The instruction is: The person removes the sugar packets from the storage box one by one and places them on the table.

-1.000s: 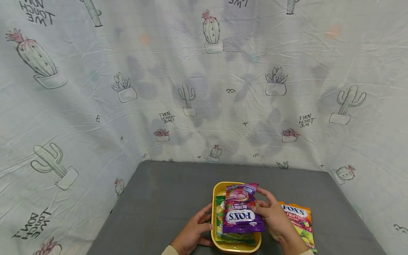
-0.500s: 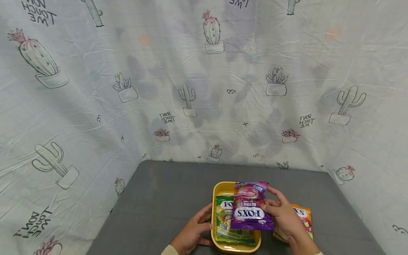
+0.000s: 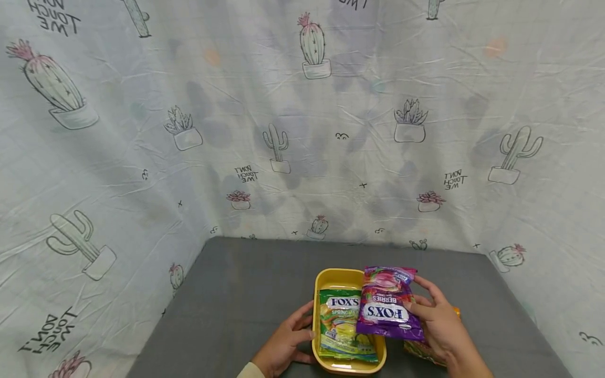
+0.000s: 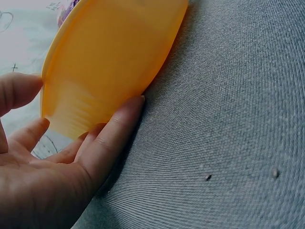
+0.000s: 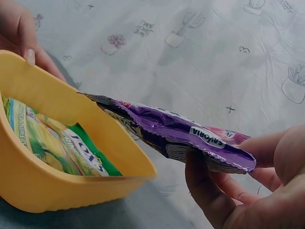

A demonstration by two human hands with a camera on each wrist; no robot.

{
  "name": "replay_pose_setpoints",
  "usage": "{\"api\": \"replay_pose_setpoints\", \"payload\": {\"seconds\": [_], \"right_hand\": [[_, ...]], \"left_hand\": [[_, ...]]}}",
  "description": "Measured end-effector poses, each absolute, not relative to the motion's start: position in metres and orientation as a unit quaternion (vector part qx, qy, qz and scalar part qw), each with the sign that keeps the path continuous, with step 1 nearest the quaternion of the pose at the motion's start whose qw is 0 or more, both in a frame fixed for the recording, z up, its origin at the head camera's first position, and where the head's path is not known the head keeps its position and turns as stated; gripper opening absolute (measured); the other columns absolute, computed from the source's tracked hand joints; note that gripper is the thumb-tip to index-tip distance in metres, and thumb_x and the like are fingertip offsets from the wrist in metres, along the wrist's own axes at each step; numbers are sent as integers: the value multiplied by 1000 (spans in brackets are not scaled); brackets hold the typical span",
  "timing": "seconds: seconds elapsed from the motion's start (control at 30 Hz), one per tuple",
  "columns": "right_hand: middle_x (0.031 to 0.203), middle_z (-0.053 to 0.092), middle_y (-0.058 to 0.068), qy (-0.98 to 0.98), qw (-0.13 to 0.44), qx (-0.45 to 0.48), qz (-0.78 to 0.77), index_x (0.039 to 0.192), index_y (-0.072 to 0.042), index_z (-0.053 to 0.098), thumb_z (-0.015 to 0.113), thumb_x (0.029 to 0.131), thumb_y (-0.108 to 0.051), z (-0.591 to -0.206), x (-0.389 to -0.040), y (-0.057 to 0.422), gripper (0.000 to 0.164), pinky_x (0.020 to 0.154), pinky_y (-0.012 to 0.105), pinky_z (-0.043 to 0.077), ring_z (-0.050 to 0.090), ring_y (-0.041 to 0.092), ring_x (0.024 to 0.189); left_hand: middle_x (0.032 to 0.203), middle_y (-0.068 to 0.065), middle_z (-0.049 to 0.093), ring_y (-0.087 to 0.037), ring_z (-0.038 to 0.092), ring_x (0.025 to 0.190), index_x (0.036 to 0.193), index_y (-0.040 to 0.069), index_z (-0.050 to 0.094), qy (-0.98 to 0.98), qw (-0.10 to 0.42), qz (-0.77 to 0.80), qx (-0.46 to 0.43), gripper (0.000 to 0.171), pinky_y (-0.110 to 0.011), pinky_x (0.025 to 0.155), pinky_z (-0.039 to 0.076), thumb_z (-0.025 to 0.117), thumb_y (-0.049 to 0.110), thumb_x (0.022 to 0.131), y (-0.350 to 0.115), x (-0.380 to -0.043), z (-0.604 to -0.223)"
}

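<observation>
A purple candy bag (image 3: pixel 390 304) reading FOX'S BERRIES hangs upside down over the right rim of the yellow tub (image 3: pixel 317 315). My right hand (image 3: pixel 439 325) pinches it by its right side; the right wrist view shows the thumb and fingers on opposite faces of the bag (image 5: pixel 176 138). Inside the tub lies a green FOX'S candy bag (image 3: pixel 342 331), partly covered by the purple one. My left hand (image 3: pixel 285 341) holds the tub at its left side. In the left wrist view its fingertips lie along the outer wall (image 4: pixel 114 52), with the thumb at the rim.
Another candy bag (image 3: pixel 423 353) with an orange edge lies on the grey table (image 3: pixel 255 278) right of the tub, mostly hidden under my right hand. Cactus-print cloth (image 3: pixel 359 205) encloses the table at the back and sides.
My right hand has carried the purple bag rightward, from over the tub's middle to its right rim. More of the green bag shows, less of the orange-edged one. The left hand stays put.
</observation>
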State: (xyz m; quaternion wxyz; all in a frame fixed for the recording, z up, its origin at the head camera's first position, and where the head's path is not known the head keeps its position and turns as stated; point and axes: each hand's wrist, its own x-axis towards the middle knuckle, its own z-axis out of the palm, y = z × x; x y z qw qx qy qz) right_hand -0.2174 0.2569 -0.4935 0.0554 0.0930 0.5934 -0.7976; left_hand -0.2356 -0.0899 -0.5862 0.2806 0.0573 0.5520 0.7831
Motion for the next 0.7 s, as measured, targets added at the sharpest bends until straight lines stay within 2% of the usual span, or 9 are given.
{"api": "replay_pose_setpoints", "payload": {"seconds": [0.7], "right_hand": [[110,58,12,596,25,85,-798,148,-23,13,59,92,2,-500,-207,296,76,80,47,51,64,29,96]], "left_hand": [[146,-18,37,-36,55,110,152,22,29,549,279,785,72,67,-60,66,50,57,10,93,-91,-236,-588]]}}
